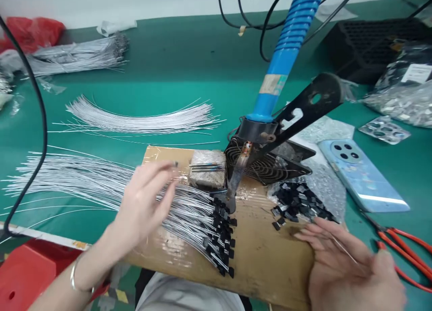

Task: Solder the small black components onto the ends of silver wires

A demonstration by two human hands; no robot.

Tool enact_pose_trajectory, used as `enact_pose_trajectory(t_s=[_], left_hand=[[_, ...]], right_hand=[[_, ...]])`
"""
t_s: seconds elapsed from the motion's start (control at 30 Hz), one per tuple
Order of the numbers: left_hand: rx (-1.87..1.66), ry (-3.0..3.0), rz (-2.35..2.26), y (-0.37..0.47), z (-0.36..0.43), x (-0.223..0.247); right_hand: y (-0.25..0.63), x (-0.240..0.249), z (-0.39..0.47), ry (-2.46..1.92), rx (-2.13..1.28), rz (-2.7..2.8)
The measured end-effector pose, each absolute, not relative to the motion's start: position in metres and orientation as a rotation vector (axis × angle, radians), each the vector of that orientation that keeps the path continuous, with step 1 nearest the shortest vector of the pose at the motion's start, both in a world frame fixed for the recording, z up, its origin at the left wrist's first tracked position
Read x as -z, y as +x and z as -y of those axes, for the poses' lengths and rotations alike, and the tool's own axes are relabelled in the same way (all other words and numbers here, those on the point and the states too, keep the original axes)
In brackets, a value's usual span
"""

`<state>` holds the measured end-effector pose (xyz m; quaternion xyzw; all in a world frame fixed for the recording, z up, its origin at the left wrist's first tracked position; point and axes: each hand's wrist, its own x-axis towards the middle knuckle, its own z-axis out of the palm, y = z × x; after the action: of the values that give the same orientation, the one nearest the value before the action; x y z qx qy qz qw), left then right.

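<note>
My left hand (145,194) is over a bundle of thin grey cables (84,176), fingers bent and apart; a small dark spot shows at one fingertip, too small to name. Black connector ends (222,239) of these cables are stacked at the bundle's right end, on a cardboard sheet (266,261). My right hand (351,266) is turned palm up at the lower right, with a thin silvery wire (344,249) across its fingers, running toward the thumb. Just beyond its fingertips lies a pile of small black connector pieces (300,200) on clear plastic.
A blue-handled soldering iron (280,59) hangs in a black bracket (303,108), tip down beside the connectors. Behind it is a fan (266,164). A block with metal rods (207,167), another cable bundle (145,119), a phone (362,176) and red-handled pliers (401,248) surround the cardboard.
</note>
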<state>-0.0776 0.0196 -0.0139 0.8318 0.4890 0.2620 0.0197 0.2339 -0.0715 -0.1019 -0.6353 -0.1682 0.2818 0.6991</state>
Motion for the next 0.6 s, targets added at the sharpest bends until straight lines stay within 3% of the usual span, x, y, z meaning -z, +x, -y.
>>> enact_pose_trajectory(t_s=[0.1, 0.23, 0.6], left_hand=[[-0.28, 3.087, -1.562, -0.097, -0.069, 0.03], [-0.041, 3.19, -1.39, -0.101, -0.127, 0.053], [-0.193, 3.024, -1.569, -0.104, -0.178, 0.072]], right_hand=[[0.23, 0.102, 0.07, -1.451, -0.629, 0.361], [0.225, 0.103, 0.069, -1.508, -0.627, 0.337], [0.217, 0.098, 0.069, -1.489, -0.584, 0.418]])
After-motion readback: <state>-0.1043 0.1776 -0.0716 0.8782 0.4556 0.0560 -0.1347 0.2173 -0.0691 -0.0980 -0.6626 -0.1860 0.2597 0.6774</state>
